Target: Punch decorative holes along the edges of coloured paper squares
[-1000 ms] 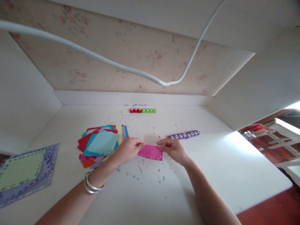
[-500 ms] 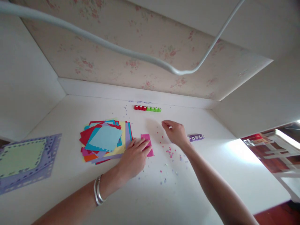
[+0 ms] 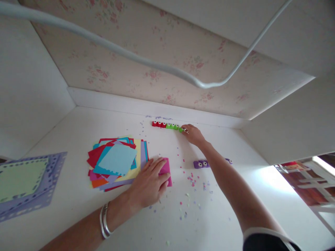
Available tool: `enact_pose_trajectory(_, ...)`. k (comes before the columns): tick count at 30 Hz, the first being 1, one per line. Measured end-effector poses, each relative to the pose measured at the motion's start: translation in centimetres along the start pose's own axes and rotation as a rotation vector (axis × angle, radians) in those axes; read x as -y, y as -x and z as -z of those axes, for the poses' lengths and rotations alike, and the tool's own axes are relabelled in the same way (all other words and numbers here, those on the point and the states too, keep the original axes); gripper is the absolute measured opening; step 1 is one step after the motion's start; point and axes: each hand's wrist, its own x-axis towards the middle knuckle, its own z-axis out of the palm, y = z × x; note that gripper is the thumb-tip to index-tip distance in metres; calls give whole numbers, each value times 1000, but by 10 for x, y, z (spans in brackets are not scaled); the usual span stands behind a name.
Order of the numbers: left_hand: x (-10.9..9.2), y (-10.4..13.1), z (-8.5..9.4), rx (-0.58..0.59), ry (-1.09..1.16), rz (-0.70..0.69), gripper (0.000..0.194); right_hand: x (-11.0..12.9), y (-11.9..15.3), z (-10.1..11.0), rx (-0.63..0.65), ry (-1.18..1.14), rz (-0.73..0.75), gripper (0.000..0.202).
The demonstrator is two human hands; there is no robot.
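My left hand lies with its fingers stretched over a folded piece of pink paper, pressing it to the white table. My right hand reaches to the right end of a row of small red and green craft punches. Its fingers close around the last green punch, which they partly cover. Closer to me, a row of purple craft punches is partly hidden by my right forearm. Beside my left hand lies a loose stack of coloured paper, with a light blue sheet on top.
Pink, purple and pale paper bits are scattered to the right of the pink paper. Purple and pale green sheets with punched edges lie at the far left. A white cable hangs across the view before the flowered wall.
My right hand has moved away from me to the green punches and closed on the end one. More of the purple row shows. My left hand stays on the pink paper.
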Motion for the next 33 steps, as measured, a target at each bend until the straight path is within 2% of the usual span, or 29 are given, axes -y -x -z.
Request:
enact_pose_trajectory(3,1,1,-2,12,6,23,27,0,7,4,2,-4,12,21)
enact_pose_trajectory(6,1,1,-3,13,13,54,35,10,25,9,-12,-76,32,16)
enact_pose_trajectory(13,-2,-5,3,20,46,97,40,67,111,10,-17,-865,-107,24)
enact_pose_trajectory(18,2,-8,2,53,111,189,76,91,156,-7,-77,-1183,-180,25)
enact_pose_trajectory(21,7,-9,0,102,130,172,90,90,165,-17,-122,-1175,-177,27)
enact_pose_trajectory(25,9,-12,1,124,147,137,92,85,168,-23,-162,-1099,-156,27)
enact_pose_trajectory(28,10,-13,2,110,162,154,86,87,168,-22,-189,-906,-122,25)
enact_pose_trajectory(31,13,-13,1,76,216,190,73,91,169,-21,-206,-670,-23,20)
enact_pose_trajectory(33,15,-13,-1,35,283,208,66,92,170,-20,-192,-602,46,23)
